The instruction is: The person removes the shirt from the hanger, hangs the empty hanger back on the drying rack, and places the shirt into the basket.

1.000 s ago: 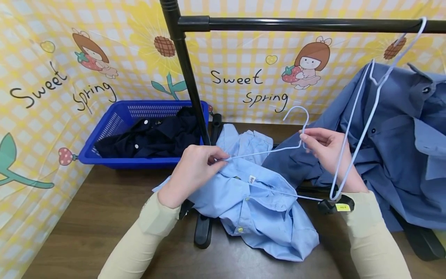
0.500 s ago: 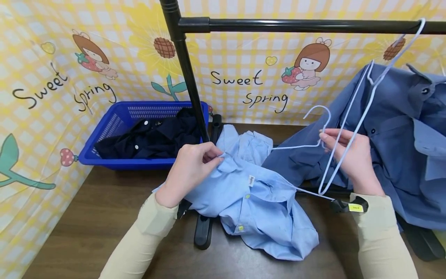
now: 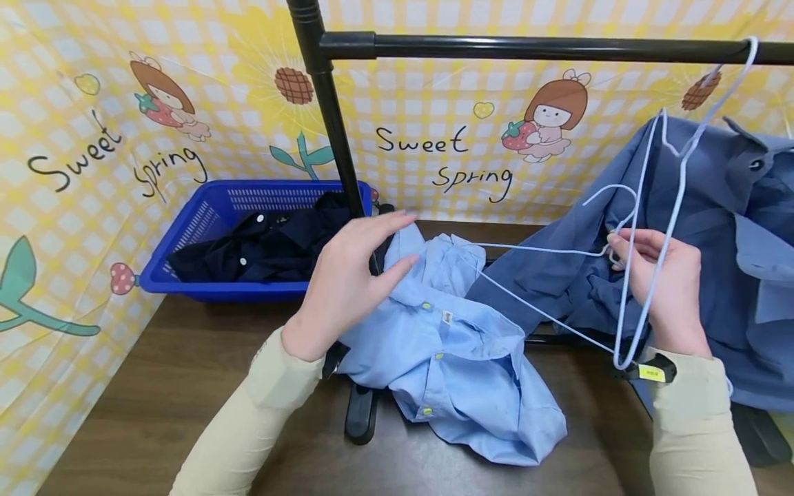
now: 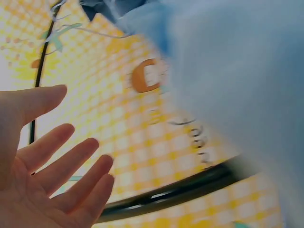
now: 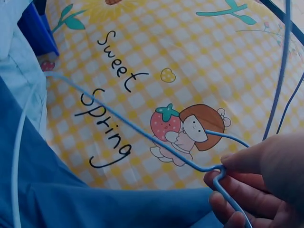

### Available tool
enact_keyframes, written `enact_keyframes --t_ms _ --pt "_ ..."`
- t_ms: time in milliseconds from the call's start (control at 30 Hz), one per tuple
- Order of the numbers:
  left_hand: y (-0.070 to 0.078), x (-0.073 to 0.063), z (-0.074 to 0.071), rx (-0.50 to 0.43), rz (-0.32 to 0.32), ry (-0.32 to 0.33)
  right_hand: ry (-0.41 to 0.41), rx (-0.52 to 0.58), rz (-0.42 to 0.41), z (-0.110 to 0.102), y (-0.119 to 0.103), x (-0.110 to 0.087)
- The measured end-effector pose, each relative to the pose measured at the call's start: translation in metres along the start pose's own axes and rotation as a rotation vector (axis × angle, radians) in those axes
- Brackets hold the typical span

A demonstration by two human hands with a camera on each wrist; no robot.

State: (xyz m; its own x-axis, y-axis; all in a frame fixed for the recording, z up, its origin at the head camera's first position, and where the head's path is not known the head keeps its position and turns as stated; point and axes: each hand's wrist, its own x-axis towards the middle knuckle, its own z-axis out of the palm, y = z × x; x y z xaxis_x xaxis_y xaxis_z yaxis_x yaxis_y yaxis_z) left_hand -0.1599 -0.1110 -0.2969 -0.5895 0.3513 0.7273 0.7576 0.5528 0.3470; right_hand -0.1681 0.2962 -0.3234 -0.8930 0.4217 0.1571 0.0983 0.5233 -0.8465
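A light blue shirt (image 3: 477, 393) with yellow buttons lies crumpled on the table. My left hand (image 3: 344, 286) is over its collar side, thumb and fingers spread with nothing between them; the left wrist view shows the same bare, parted fingers (image 4: 78, 161). My right hand (image 3: 666, 279) pinches a thin pale-blue wire hanger (image 3: 546, 249) just under its hook. In the right wrist view the pinched neck of that hanger (image 5: 142, 133) is plain, and its far end overlaps the light blue shirt (image 5: 26, 57).
A second wire hanger (image 3: 685, 176) hangs from the black rail (image 3: 527, 48), crossing in front of my right hand. Behind it is a slate-blue shirt (image 3: 701, 138). At the left, a blue basket (image 3: 242, 289) holds dark clothing (image 3: 279, 241) beside the rack's post (image 3: 338, 131).
My right hand has moved right with the hanger, whose left end has come out of the shirt's collar. My left hand has let go of the collar and spread its fingers.
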Motion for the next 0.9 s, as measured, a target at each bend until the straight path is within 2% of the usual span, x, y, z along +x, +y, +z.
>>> enact_keyframes --t_ms 100,333,467,567,667,800,900 --pt "0.010 0.021 -0.011 -0.004 0.097 0.086 0.010 -0.012 -0.002 -0.003 0.001 0.000" --pt "0.031 0.072 -0.044 0.079 0.315 0.272 0.019 0.029 0.040 -0.005 0.006 0.005" --pt "0.037 0.097 -0.056 0.112 0.399 0.326 0.027 0.017 0.058 -0.006 0.008 0.006" --pt "0.038 0.113 -0.062 0.167 0.427 0.302 0.065 0.014 0.053 -0.008 0.010 0.007" --pt "0.036 0.126 -0.063 0.233 0.414 0.247 0.113 0.022 0.028 -0.010 0.009 0.006" --pt "0.029 0.137 -0.061 0.358 0.360 0.166 0.179 0.029 -0.008 -0.014 0.006 0.003" --pt "0.024 0.141 -0.058 0.434 0.291 0.120 0.254 -0.020 -0.031 -0.015 0.002 0.001"
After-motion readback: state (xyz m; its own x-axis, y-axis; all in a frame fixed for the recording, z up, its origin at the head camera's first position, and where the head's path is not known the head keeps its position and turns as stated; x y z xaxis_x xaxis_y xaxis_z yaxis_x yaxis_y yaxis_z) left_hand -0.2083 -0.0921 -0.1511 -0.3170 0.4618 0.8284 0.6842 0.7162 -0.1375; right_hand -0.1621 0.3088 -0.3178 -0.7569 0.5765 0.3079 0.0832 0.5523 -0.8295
